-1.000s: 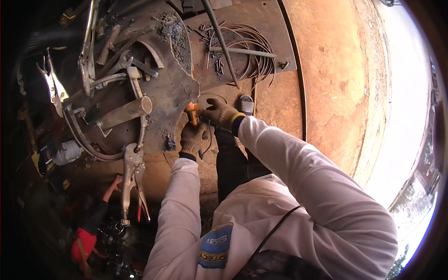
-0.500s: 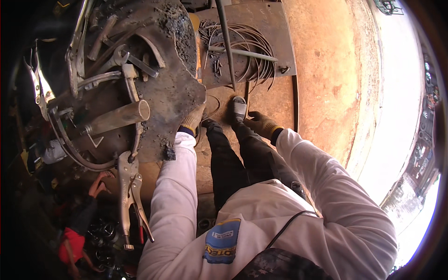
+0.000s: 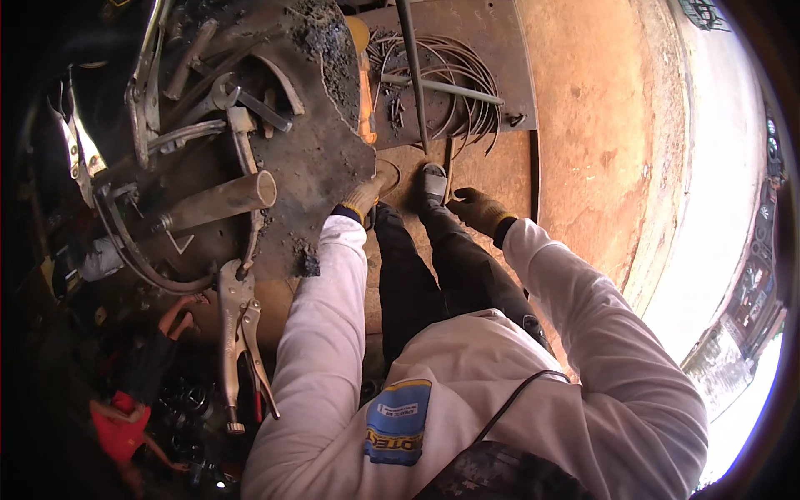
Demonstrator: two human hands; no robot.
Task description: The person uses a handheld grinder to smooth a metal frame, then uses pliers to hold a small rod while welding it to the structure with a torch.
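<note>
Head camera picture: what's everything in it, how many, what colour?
Tabletop: one, dark brown, upper left.
Pipe: one, tan, over the tabletop.
Wrench: one, grey, above the pipe.
Locking pliers: at least two, silvery, left side.
Metal sheet: one, brown, top centre.
Wire coil: one, brown, on the sheet.
Object, partly hidden: one, orange, beside tabletop's right edge.
Floor: one, orange, right.
Person: one, red top, lower left.
Sandal: one seen, grey, centre.
Left hand: one, tan glove, by tabletop's edge.
Right hand: one, brown glove, right of sandal.
Sleeves: two, pale, below hands.

Room right of right grip [image 3: 481, 212], metal plate [image 3: 321, 179] crowding left grip [image 3: 365, 195], pole [image 3: 412, 87] ahead
</note>
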